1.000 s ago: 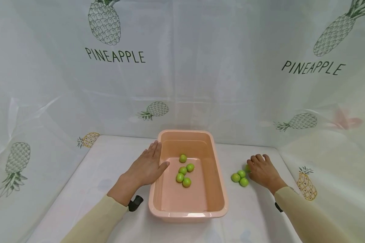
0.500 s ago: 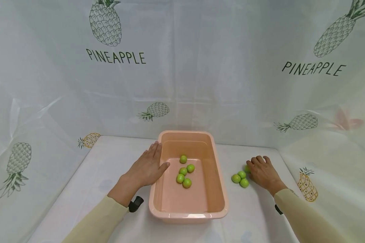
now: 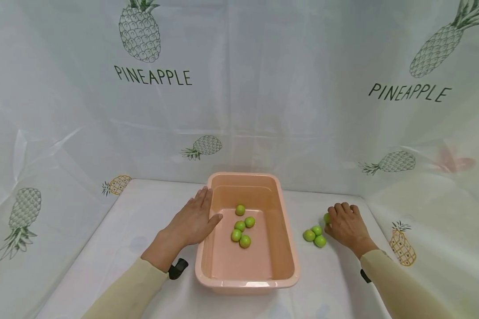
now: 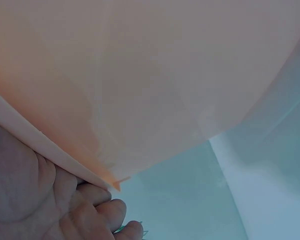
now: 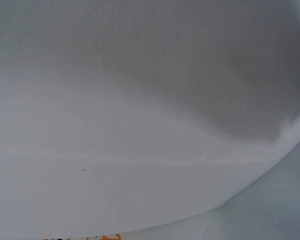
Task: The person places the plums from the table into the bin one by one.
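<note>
A peach-coloured plastic basin (image 3: 281,248) holds several small round green fruits (image 3: 245,241), like limes, on its floor. My left hand (image 3: 195,218) rests with straight fingers along the basin's left rim, thumb over the inside. In the left wrist view, the palm and fingertips (image 4: 112,212) lie against the rim's underside edge. To the right of the basin, my right hand (image 3: 346,226) pinches one green fruit (image 3: 327,218) between curled fingers and thumb, partly hidden by them. Three more green fruits (image 3: 320,241) sit in a cluster just left of that hand.
A white cloth covers the table (image 3: 143,212). Behind and at both sides hangs a pale plastic sheet (image 3: 279,88) printed with pineapples. The right wrist view shows only white table cover (image 5: 115,190) and its edge.
My right hand has shifted slightly right, and the fruit in its fingers now stands apart from the cluster of three. My left hand and the basin have kept their places.
</note>
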### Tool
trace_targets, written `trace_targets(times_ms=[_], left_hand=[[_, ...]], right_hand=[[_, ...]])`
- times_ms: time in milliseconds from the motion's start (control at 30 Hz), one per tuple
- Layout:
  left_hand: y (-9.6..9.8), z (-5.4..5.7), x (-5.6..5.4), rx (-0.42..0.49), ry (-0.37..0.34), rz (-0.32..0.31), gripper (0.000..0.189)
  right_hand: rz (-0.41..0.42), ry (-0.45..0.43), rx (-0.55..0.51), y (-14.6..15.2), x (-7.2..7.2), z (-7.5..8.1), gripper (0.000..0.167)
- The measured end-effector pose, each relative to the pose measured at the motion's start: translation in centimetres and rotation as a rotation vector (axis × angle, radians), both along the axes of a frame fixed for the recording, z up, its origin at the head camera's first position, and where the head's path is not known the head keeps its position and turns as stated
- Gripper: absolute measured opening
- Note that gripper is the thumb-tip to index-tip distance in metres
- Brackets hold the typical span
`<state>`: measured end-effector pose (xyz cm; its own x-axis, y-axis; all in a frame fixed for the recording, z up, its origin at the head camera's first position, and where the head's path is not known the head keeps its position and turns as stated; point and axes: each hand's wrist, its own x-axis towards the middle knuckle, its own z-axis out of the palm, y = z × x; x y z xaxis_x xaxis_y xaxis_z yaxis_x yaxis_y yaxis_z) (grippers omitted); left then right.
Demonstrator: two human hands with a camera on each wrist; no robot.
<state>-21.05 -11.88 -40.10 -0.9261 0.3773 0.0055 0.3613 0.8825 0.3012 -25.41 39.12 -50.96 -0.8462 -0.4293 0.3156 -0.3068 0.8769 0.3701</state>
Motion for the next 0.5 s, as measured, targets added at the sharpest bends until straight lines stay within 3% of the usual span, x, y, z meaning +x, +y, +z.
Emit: trace_targets(times_ms=[500], left_hand=[[0.0, 0.2, 0.1, -0.024, -0.001, -0.008, 0.084]], right_hand=[[0.057, 0.119, -0.101, -0.5, -0.6, 2.3, 0.045]])
